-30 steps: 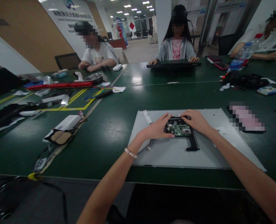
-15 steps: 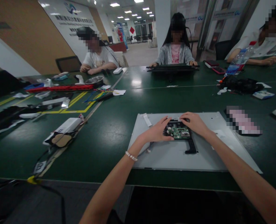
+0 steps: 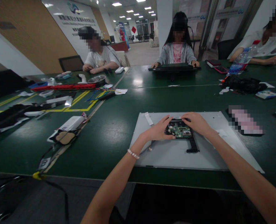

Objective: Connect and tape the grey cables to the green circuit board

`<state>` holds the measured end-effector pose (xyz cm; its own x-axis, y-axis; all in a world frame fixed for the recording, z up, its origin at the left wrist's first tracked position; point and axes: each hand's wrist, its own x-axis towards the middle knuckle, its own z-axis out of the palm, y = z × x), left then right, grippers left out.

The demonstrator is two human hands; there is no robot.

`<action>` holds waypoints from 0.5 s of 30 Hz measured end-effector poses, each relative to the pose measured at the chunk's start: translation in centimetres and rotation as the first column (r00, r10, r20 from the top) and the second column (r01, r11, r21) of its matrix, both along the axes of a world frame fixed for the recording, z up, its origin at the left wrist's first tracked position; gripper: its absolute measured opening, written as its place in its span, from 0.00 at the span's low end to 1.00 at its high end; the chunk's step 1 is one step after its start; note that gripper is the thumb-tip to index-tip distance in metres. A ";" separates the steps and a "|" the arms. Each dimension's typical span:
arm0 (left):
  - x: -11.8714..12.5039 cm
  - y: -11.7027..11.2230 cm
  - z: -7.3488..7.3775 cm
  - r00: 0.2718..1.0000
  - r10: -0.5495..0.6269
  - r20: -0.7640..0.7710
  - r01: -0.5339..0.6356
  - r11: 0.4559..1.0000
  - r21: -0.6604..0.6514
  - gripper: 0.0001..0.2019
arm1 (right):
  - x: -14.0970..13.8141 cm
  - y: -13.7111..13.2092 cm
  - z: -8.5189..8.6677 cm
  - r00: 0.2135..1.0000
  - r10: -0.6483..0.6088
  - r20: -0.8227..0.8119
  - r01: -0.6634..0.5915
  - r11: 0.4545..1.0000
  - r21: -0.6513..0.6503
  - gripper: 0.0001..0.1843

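A green circuit board (image 3: 182,132) in a black plastic frame (image 3: 192,145) lies on a large flat grey metal panel (image 3: 166,157), seemingly the back of a display. My left hand (image 3: 160,128) wraps the board's left side, thumb at the near edge and fingers at the far edge. At the frame's far right corner my right hand (image 3: 195,122) has its fingers bent in a pinch; the fingertips cover what is between them. A white tape strip (image 3: 148,119) sits on the panel's far left. A thin cable (image 3: 147,148) emerges beneath my left wrist.
On the green table (image 3: 109,130), a pink phone-like slab (image 3: 246,121) rests right of the panel, and a white taped bundle (image 3: 67,130) lies left. Cables, red strips (image 3: 65,87) and black parts spread farther left. A bottle (image 3: 242,59) stands far right. Three people sit around the table.
The whole view has shifted slightly, with things appearing a little farther right. Both hands keep nearly the same place on the board and frame.
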<state>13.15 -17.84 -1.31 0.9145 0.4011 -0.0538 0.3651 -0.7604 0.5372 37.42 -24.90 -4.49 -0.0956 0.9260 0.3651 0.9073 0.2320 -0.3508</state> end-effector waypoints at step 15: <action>-0.1 -0.1 1.1 1.000 0.022 -0.008 -0.022 1.000 -0.022 0.49 | -0.2 -0.3 0.1 1.000 0.022 0.007 -0.022 1.000 0.009 0.13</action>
<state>13.06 -17.95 -0.25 0.9049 0.4198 -0.0702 0.3860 -0.7401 0.5507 37.21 -25.15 -4.41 -0.1188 0.9204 0.3724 0.9042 0.2553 -0.3426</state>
